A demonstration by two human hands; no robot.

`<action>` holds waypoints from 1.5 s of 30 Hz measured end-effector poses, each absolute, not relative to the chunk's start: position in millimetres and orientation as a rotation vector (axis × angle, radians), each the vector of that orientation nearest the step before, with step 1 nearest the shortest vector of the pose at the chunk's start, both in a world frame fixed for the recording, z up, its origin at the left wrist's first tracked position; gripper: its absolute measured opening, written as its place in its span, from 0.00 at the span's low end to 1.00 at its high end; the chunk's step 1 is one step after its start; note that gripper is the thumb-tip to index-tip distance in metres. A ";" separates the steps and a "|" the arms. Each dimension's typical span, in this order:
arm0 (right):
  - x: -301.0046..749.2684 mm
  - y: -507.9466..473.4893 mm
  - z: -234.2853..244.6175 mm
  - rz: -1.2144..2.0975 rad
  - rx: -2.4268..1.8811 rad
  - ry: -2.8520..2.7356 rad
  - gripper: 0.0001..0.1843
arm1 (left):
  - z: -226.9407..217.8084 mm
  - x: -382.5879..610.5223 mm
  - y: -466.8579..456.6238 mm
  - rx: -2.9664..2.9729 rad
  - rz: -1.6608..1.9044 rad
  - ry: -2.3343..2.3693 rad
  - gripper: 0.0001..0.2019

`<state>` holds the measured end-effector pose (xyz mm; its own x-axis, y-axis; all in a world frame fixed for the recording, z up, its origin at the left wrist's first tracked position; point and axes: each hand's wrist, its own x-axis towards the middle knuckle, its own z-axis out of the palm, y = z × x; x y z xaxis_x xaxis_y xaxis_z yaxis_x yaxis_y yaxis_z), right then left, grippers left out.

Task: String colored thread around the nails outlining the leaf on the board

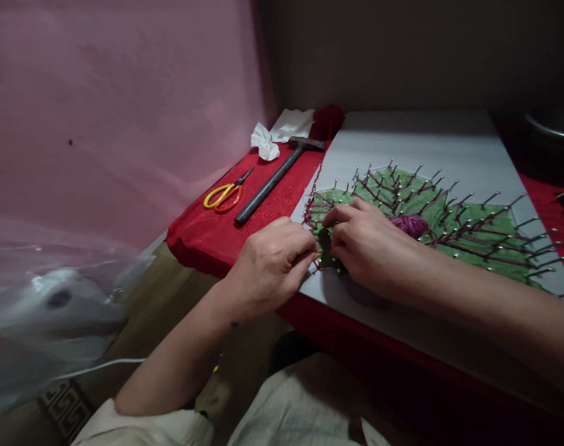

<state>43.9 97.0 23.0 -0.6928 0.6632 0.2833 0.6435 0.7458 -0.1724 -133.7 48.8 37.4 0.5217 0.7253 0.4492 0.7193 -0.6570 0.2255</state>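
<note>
A white board [416, 133] carries a green leaf shape [490, 217] studded with upright nails, and dark purple yarn runs between the nails like veins. At the board's left end, a short stretch of red yarn [325, 251] spans the gap between my hands. My left hand [277, 260] pinches it at the board's near left edge. My right hand [363, 241] is closed over the leaf's left part, fingertips on the same yarn, and covers some nails. A small bundle of purple yarn [410, 226] lies on the leaf just beyond my right wrist.
On the red tablecloth [200, 241], left of the board, lie a hammer [275, 186] and yellow-and-orange-handled scissors [226, 194]. Crumpled white tissue [265, 142] and a red yarn ball [328, 121] sit farther back. A pink wall [124, 93] borders the left side; clear plastic [59, 310] hangs below.
</note>
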 end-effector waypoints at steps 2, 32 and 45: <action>40.9 99.2 23.6 0.107 -0.986 -2.620 0.10 | 37.9 -137.3 42.2 2.786 0.822 1.263 0.07; 80.6 77.9 35.2 0.163 -0.739 -2.617 0.18 | 10.7 -139.1 8.0 2.826 0.725 1.020 0.09; 73.3 70.3 40.7 -0.093 -0.585 -2.797 0.10 | 12.5 -143.4 6.9 2.787 0.730 1.099 0.10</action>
